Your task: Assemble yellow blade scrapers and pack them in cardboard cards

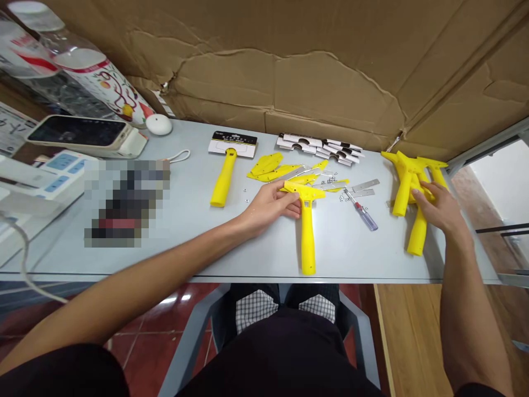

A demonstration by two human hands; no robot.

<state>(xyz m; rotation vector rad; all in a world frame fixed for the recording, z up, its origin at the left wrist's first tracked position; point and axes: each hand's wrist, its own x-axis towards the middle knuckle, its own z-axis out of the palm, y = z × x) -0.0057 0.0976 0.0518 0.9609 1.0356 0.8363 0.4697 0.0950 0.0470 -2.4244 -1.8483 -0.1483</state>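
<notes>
Head view: left hand [270, 207] pinches a yellow handle [308, 242]. Right hand [443, 208], half-curled, touches piled handles [402, 193]; I can't tell if gripping.

"Can you read the black-and-white card [219, 146] above the yellow handle [223, 182]?"
"A small white mark sits at its upper left, with a row of white characters under it. Both are too tiny to read."
"And the folded cards [303, 144]?"
"Black and white too; any print is too small to tell."
"The bottles?"
"The rear bottle [25, 49] carries red lettering, seemingly starting with M; the rest is unclear. The front bottle [97, 69] has looping dark red strokes on its label, which I can't decipher."
"That paper sheet [12, 129] at the left edge?"
"Large dark characters, slanted and cut off. I can't read them surely."
</notes>
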